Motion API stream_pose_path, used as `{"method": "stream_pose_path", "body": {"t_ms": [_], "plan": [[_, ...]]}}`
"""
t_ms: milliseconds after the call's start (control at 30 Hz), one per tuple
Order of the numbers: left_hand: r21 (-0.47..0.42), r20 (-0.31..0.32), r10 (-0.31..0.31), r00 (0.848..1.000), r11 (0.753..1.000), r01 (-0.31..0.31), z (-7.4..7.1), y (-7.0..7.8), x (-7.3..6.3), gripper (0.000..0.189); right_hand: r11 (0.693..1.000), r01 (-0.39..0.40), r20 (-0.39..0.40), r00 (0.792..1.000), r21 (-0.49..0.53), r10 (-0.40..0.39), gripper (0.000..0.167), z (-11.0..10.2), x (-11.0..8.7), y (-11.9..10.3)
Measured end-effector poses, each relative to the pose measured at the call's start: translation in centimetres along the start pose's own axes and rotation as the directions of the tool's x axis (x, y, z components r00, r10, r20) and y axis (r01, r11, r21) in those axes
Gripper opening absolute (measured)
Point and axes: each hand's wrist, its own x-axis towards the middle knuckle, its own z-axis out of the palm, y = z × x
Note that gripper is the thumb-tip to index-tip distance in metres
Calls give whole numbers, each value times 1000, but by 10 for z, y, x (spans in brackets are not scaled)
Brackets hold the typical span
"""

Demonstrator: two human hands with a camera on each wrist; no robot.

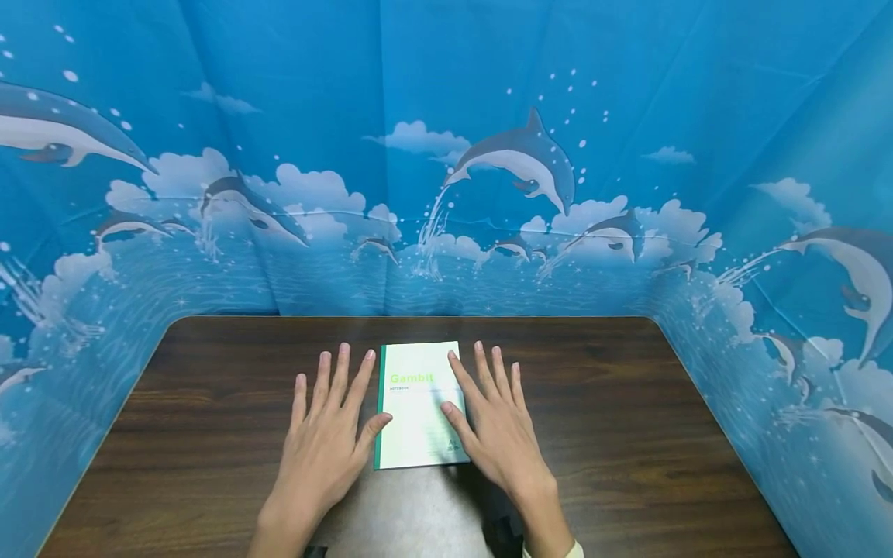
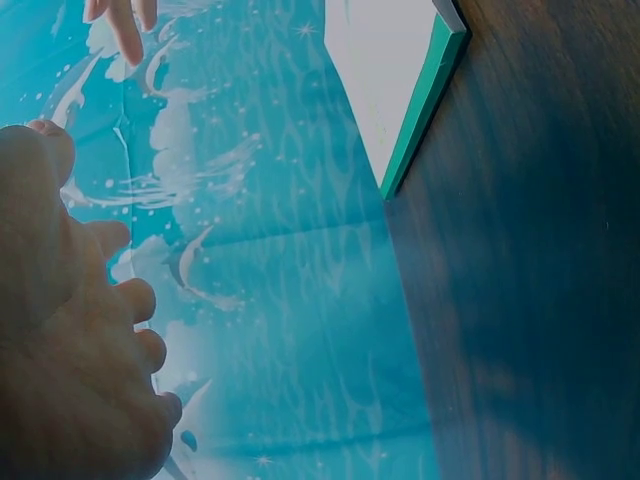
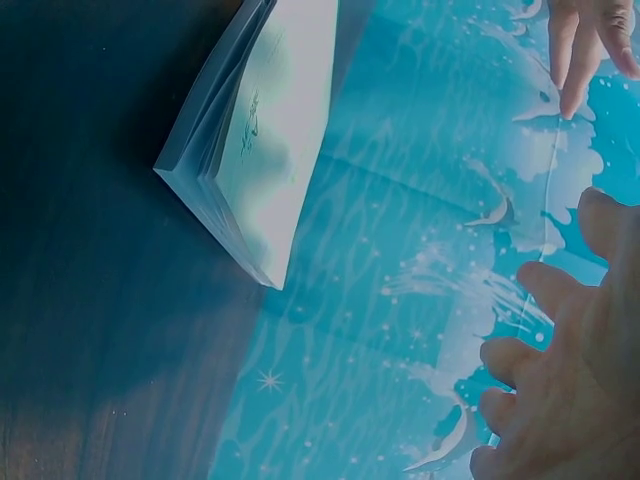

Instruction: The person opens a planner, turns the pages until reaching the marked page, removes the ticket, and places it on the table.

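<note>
A pale notebook (image 1: 418,418) with a green spine and the word "Gambit" on its cover lies closed on the table. My left hand (image 1: 324,446) is held above the table at its left, fingers straight and spread, the thumb tip overlapping the spine in the head view. On the other side my right hand (image 1: 501,426) is spread too, its thumb and index finger overlapping the cover's right edge. Both wrist views show the hands raised above the notebook, holding nothing. From the right wrist, the notebook's page edges (image 3: 215,110) appear slightly parted.
The dark wooden table (image 1: 628,434) runs back to a blue curtain (image 1: 314,93) printed with dolphins, clouds and waves. This curtain surrounds the table at the back and both sides. Shadow falls on the wood below the right hand.
</note>
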Motion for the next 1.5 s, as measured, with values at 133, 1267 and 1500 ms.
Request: {"method": "stream_pose_path", "body": {"t_ms": [133, 1267, 1500], "plan": [[-5, 23, -8, 1000, 1000, 8, -1, 0, 0, 82, 1000, -1, 8, 1000, 2, 1, 69, 1, -1, 0], [15, 393, -103, 914, 994, 105, 23, 8, -4, 66, 953, -268, 391, 899, 139, 196, 47, 9, 2, 1], [15, 406, -100, 908, 995, 103, 20, 10, -3, 67, 972, -222, 336, 924, 80, 183, 54, 9, 0, -2]]}}
